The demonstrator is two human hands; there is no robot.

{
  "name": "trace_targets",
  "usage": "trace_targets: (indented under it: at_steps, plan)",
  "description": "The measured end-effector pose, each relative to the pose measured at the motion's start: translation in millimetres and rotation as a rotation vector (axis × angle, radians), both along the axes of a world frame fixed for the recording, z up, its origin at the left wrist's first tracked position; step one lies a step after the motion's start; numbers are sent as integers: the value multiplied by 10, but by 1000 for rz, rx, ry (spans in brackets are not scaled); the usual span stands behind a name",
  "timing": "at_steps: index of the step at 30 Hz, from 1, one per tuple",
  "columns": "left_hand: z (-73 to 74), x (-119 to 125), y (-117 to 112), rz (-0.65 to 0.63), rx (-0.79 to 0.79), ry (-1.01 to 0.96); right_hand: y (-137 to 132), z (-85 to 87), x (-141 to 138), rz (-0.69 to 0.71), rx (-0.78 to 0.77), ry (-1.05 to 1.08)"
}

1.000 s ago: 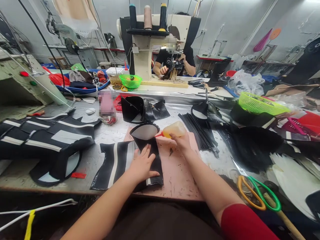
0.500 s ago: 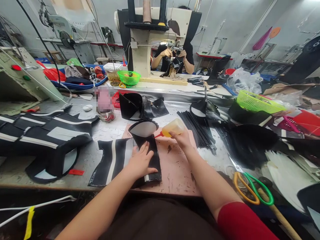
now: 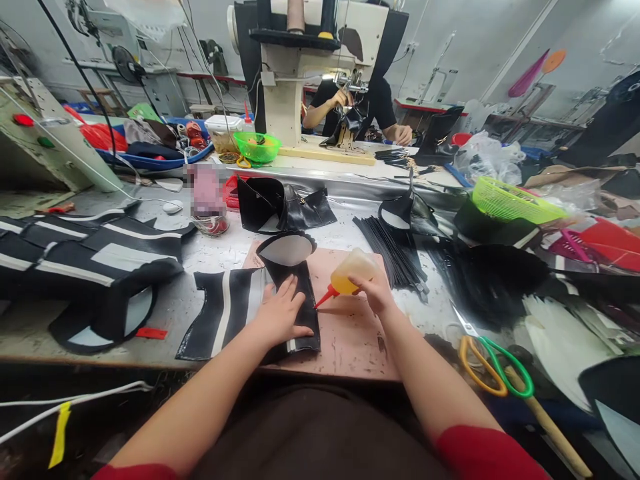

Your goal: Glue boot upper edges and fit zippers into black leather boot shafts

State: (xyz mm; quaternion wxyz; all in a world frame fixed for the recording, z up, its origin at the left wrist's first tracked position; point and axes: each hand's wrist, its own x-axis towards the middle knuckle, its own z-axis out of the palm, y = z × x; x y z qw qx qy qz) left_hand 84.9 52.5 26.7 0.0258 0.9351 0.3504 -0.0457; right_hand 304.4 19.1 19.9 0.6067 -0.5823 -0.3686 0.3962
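Note:
My left hand (image 3: 281, 313) lies flat with fingers spread on a black leather piece (image 3: 236, 307) that carries pale strips. Beneath the piece is a pinkish board (image 3: 345, 337). In my right hand (image 3: 373, 291) is a squeeze bottle (image 3: 351, 270) of yellow glue-like liquid, tilted down to the left. Its red nozzle tip touches or nearly touches the right edge of the black piece. A rounded flap with a grey lining (image 3: 287, 249) stands up at the far end of that piece.
Striped black pieces (image 3: 100, 250) are stacked left. Black strips (image 3: 393, 257) and scissors (image 3: 487, 360) with orange and green handles lie right. Behind are a folded black leather part (image 3: 300, 207), a green basket (image 3: 257, 147) and a sewing machine (image 3: 285, 87), where another person works.
My right hand has brought the bottle nearer me, its nozzle moving down along the black piece's right edge. My left hand stays on the piece. The other person's one hand has moved right, away from the machine.

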Motion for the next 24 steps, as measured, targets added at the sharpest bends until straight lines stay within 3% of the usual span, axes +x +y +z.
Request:
trace_targets:
  at_steps: [10,24]
  plan:
    - [44,17,-10,-16,-12,-3,-284,-138,4,-20,-9,54]
    - [54,42,-6,-32,-60,47,-615,-58,-83,-39,-42,29]
